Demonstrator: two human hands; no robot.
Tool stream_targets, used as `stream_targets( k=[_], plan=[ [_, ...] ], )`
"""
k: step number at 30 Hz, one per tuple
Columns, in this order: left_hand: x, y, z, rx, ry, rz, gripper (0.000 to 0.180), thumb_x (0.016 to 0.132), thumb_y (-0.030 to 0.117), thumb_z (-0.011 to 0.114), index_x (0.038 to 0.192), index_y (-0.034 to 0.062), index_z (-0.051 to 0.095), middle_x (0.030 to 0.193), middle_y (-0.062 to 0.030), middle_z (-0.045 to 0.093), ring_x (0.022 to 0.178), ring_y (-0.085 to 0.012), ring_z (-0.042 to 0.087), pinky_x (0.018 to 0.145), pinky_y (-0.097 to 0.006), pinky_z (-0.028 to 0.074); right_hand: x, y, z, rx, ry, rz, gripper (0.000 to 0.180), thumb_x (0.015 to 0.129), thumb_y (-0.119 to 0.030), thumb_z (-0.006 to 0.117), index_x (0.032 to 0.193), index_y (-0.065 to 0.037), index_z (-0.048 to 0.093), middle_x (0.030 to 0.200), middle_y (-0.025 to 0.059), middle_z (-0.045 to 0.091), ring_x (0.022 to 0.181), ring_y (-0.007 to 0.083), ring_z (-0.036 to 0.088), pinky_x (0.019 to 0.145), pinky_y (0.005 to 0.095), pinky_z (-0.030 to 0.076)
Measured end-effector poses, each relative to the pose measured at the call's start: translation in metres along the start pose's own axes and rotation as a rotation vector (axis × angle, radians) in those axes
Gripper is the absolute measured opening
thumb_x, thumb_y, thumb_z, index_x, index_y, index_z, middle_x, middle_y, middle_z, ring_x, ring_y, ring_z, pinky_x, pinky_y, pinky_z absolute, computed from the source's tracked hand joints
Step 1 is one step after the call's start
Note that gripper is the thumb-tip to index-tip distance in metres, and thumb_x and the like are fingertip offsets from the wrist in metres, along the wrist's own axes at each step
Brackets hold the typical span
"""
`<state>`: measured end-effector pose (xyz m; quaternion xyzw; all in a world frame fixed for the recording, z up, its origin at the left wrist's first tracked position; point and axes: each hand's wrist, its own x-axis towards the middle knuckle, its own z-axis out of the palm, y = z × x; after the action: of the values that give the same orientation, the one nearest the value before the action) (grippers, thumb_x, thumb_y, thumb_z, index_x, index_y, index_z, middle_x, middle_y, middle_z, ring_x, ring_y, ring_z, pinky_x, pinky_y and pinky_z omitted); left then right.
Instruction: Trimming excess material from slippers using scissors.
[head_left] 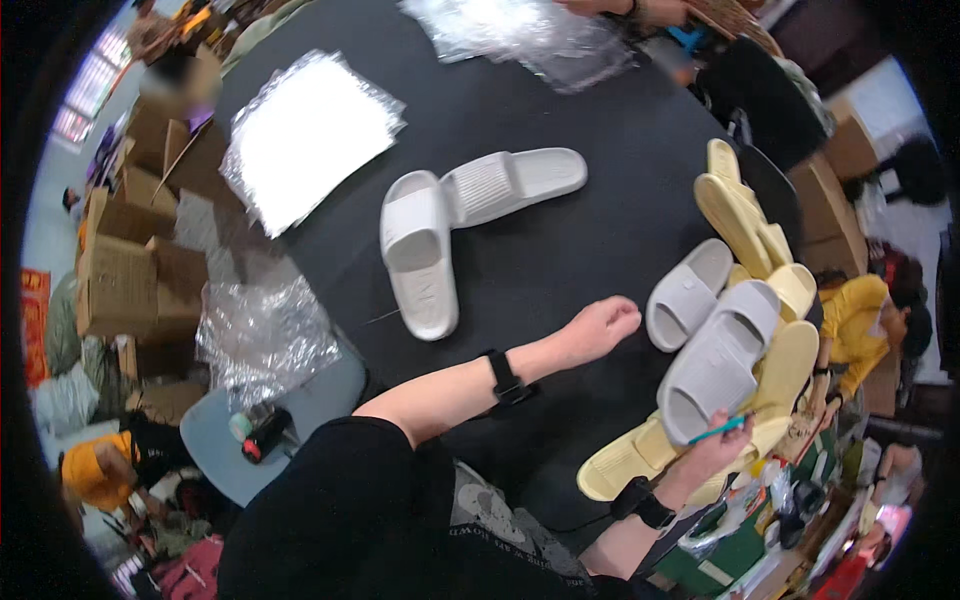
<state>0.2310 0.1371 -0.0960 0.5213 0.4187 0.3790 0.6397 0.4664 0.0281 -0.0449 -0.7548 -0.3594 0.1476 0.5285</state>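
My right hand (pixel 716 455) is closed around a slim teal pen-like tool (pixel 716 428), beside the heel of a light grey slide sandal (pixel 722 365). My left hand (pixel 603 327) hovers over the black table with its fingers curled in and nothing visible in them. Just right of it lies another grey slide (pixel 690 293). Pale yellow slides (pixel 635 455) lie under and around the grey ones on the right. Farther off, two grey slides stand apart from the pile: one upright on its sole (pixel 420 260), the other (pixel 520 185) angled away, touching near the toe.
A stack of clear plastic bags with white sheets (pixel 310 140) lies at the table's far left. More clear bags (pixel 520 35) are at the far edge, near another person's hand. A blue-grey stool (pixel 225 450) and cardboard boxes (pixel 120 260) stand left. Other people work around.
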Motion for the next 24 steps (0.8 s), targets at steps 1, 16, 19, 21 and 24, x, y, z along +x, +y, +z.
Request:
stream_targets(
  k=[1, 16, 19, 21, 24],
  plan=[
    [-0.020, 0.003, -0.012, 0.009, -0.061, -0.020, 0.030, 0.092, 0.024, 0.050, 0.108, -0.0011, 0.055, 0.094, -0.0101, 0.063, 0.089, -0.0166, 0.058, 0.079, -0.031, 0.047, 0.003, 0.017, -0.008, 0.042, 0.064, -0.115, 0.047, 0.087, -0.005, 0.055, 0.128, 0.005, 0.035, 0.103, 0.0142, 0.054, 0.094, 0.0206, 0.053, 0.082, 0.0301, 0.043],
    [-0.251, 0.035, -0.167, 0.030, 0.148, -0.047, 0.028, 0.089, 0.019, 0.054, 0.109, 0.0006, 0.056, 0.083, -0.0089, 0.063, 0.075, -0.0154, 0.060, 0.068, -0.030, 0.047, -0.091, -0.065, 0.082, 0.037, -0.259, -0.371, 0.048, 0.090, -0.010, 0.053, 0.131, 0.003, 0.032, 0.105, 0.0162, 0.055, 0.083, 0.0190, 0.056, 0.064, 0.0253, 0.047],
    [-0.283, 0.064, -0.194, -0.072, 0.150, 0.031, 0.028, 0.090, 0.018, 0.054, 0.114, 0.0040, 0.054, 0.085, -0.0044, 0.062, 0.077, -0.0106, 0.058, 0.071, -0.027, 0.047, -0.136, -0.087, 0.126, 0.058, -0.434, -0.300, 0.046, 0.091, -0.010, 0.053, 0.130, 0.003, 0.033, 0.103, 0.0154, 0.056, 0.078, 0.0174, 0.057, 0.060, 0.0240, 0.047],
    [-0.306, 0.084, -0.212, -0.083, 0.174, 0.057, 0.031, 0.089, 0.016, 0.056, 0.118, 0.0039, 0.053, 0.083, -0.0030, 0.061, 0.076, -0.0099, 0.057, 0.070, -0.026, 0.046, -0.160, -0.088, 0.148, 0.158, -0.570, -0.170, 0.047, 0.089, -0.013, 0.058, 0.128, 0.001, 0.037, 0.100, 0.0123, 0.058, 0.075, 0.0139, 0.057, 0.057, 0.0225, 0.047],
    [-0.341, 0.099, -0.235, -0.063, 0.286, 0.161, 0.034, 0.088, 0.013, 0.057, 0.120, 0.0006, 0.052, 0.084, -0.0039, 0.061, 0.077, -0.0111, 0.056, 0.072, -0.026, 0.045, -0.191, -0.089, 0.172, 0.223, -0.799, -0.006, 0.047, 0.087, -0.011, 0.059, 0.128, -0.001, 0.037, 0.095, 0.0098, 0.058, 0.073, 0.0117, 0.056, 0.055, 0.0212, 0.047]
  ],
)
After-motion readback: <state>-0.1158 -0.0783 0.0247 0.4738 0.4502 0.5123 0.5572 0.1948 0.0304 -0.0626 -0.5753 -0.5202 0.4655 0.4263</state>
